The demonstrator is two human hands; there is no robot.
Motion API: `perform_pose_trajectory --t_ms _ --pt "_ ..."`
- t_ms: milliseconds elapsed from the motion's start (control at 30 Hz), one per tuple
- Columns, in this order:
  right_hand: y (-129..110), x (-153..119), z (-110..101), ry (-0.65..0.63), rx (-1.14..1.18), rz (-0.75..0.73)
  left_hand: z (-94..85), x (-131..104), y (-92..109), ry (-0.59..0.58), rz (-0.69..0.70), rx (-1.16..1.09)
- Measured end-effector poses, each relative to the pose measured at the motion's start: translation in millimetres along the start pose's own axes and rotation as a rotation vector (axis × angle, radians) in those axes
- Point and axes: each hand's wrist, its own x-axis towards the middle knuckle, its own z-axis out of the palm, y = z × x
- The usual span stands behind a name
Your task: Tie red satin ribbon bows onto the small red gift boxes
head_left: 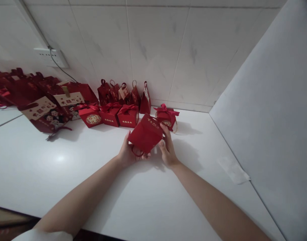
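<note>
A red gift box (146,134) with gold lettering is held tilted above the white table. My left hand (129,152) grips its left and lower side, with a red ribbon or cord loop (137,151) hanging by the fingers. At the opposite edge, the fingers of my right hand (167,146) are bent against the box near its lettered end. Just behind stands a red box with a bow (165,117) and a gold round emblem. Bow-tied red boxes (128,115) stand in a row to the left.
Several small triangular red boxes with loops (145,98) line the tiled wall. Larger red bags (46,115) with cartoon figures crowd the left. A power strip (51,57) with a cable is on the wall. At right are a white panel (269,117) and a whitish strip (234,170).
</note>
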Motion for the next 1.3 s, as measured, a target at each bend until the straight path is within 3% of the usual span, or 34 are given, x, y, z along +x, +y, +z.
perform_pose_trajectory --t_ms 133,400,1300 --pt "1.8 0.9 3.0 0.054 0.065 0.050 -4.1 -1.3 1.1 -0.134 -0.118 -0.087" --pt "8.4 1.3 3.9 0.101 0.085 0.145 -12.1 2.4 -2.1 -0.267 -0.170 -0.062" --pt "12.1 2.1 2.3 0.132 0.032 0.154 -8.1 2.5 -2.4 -0.287 -0.153 -0.011"
